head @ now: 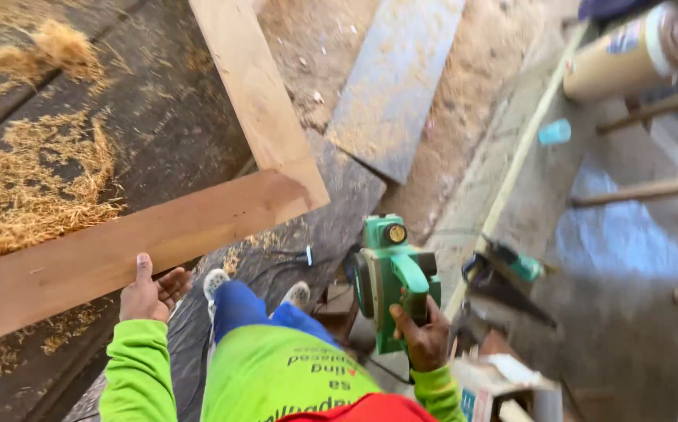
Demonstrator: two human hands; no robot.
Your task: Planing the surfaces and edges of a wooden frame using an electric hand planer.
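My left hand grips the near edge of a long brown wooden plank that runs across the left of the view. A second, paler plank lies over its right end, angled up and away. My right hand is closed around the handle of a green electric planer, held low at my right side. Bright green sleeves and blue trousers show below, with my pale shoes on the dark floor.
Wood shavings lie heaped on the dark surface at left. A grey board rests on sawdust ahead. A green handsaw, a cardboard box, a thin wooden strip and a brown tube sit at right.
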